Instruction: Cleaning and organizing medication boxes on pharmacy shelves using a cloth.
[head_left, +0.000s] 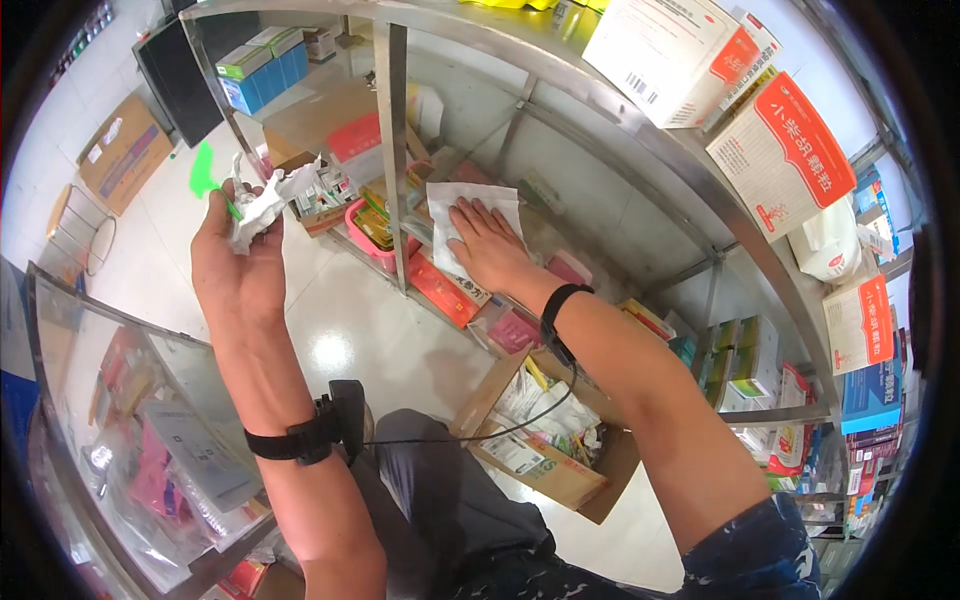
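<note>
My left hand (244, 232), palm up at the upper left, holds crumpled white tissues (262, 206) together with a bright green plastic tool (202, 174), whose thin handle runs down under the fingers. Near the middle, my right hand (484, 240) lies flat, fingers spread, on a white wipe or paper sheet (442, 206) at a glass shelf inside the metal-framed display case. What lies directly beneath the sheet is hidden. Both wrists wear black straps. A pink plastic basket (382, 259) with yellow packets and a red box (448, 290) stand just below the sheet.
An open cardboard box (551, 487) of crumpled paper stands on the floor by my knees. Medicine boxes (795, 165) line the top right. The case's metal post (391, 150) rises between my hands. Another glass case (150, 330) is at lower left; a closed carton (124, 161) stands farther back.
</note>
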